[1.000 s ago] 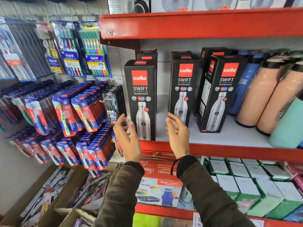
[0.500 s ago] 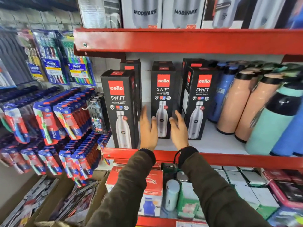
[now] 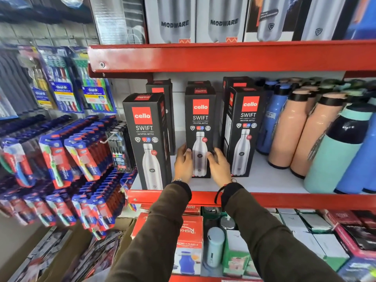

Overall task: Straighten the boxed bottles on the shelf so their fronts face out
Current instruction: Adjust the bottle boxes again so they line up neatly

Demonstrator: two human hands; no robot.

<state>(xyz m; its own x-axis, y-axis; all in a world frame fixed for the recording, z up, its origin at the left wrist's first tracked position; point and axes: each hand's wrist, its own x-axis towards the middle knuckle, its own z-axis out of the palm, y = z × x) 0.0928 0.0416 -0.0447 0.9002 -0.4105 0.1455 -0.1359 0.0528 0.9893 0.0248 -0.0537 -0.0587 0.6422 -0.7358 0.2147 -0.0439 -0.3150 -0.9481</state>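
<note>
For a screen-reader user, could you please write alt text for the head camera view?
Two bare hands, left hand and right hand, clasp the lower sides of the middle black cardboard Cello Swift bottle box on a red-edged white shelf. Matching boxes stand either side, the right black box angled; peach and blue bottles stand to the right.

Six black Cello boxes (image 3: 200, 127) are standing on the shelf (image 3: 264, 180), three in front, three behind; two peach bottles (image 3: 289, 129) are showing; two hands (image 3: 184, 165) are reaching in.
</note>
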